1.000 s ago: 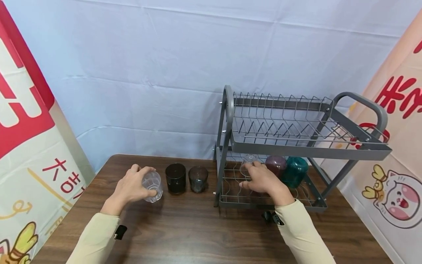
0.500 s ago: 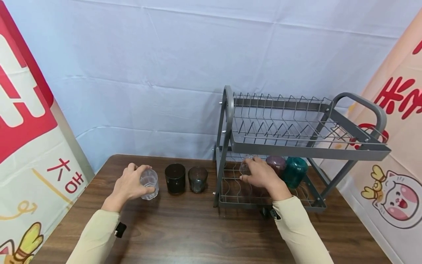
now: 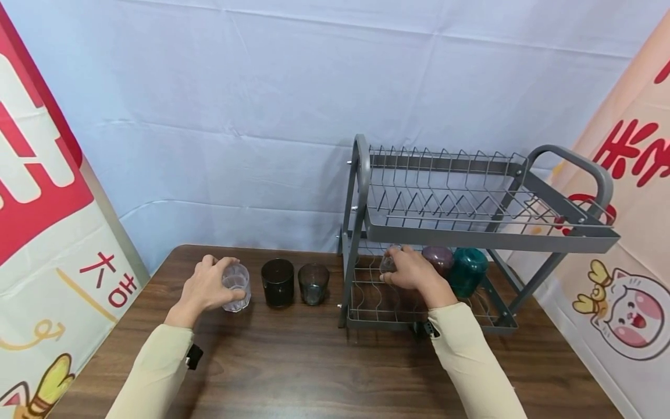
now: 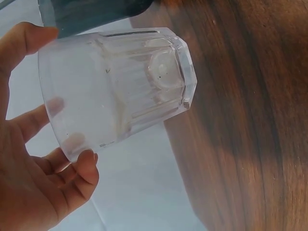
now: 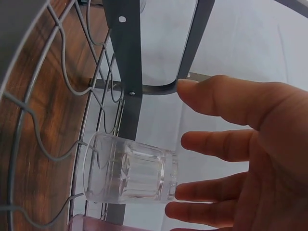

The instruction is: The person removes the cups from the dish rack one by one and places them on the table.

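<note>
A clear faceted glass (image 4: 120, 91) stands upright close over the table, and my left hand (image 3: 209, 284) holds it by the rim, thumb on one side and fingers on the other. On the rack's lower tier, a second clear glass (image 5: 132, 168) sits upside down. My right hand (image 3: 413, 270) is beside that glass, fingers extended, fingertips right at its base; in the right wrist view the thumb stands well apart from it. To the right of that hand, a purple glass (image 3: 438, 259) and a teal glass (image 3: 467, 272) are also inverted on the lower tier.
Beside the left hand's glass, a black glass (image 3: 278, 283) and a grey smoky glass (image 3: 314, 284) stand upright on the wooden table (image 3: 293, 372). The grey two-tier dish rack (image 3: 492, 240) has an upper wire tier overhanging the right hand.
My left hand has shifted slightly left and away from me with its glass. The right hand has moved slightly left around the inverted clear glass.
</note>
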{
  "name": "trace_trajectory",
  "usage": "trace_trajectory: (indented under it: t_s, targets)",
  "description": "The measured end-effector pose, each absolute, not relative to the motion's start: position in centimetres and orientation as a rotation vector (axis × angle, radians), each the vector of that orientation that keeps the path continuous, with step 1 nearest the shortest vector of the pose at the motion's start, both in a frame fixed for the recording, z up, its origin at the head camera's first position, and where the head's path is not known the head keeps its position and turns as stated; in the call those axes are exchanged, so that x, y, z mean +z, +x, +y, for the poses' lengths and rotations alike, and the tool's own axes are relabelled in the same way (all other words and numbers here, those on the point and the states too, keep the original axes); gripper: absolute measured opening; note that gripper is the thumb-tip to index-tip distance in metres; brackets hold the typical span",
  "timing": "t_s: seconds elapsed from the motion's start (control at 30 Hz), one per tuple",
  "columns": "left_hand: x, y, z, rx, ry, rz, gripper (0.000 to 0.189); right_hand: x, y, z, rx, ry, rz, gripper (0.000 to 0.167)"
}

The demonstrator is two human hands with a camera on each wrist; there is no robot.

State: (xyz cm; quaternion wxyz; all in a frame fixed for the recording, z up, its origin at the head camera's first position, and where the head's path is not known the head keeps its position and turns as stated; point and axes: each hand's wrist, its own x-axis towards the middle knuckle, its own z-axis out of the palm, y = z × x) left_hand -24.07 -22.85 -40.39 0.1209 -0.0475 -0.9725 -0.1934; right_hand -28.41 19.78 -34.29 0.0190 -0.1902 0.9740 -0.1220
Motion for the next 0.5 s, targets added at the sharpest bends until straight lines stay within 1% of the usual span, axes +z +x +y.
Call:
trace_trajectory:
  t_s: [0.27,0.5]
  targets:
    - [-40.6,-24.6,-22.5,-0.595,-0.121,-2.856,0.073,-34.4,-29.3,19.6,-0.412,-0.564,3.01,0.056]
    - [-40.9,-25.2,-22.6,-0.604,-0.102,-2.845,0.072,-34.3,-29.8,19.5,-0.394,-0.562,3.005,0.059]
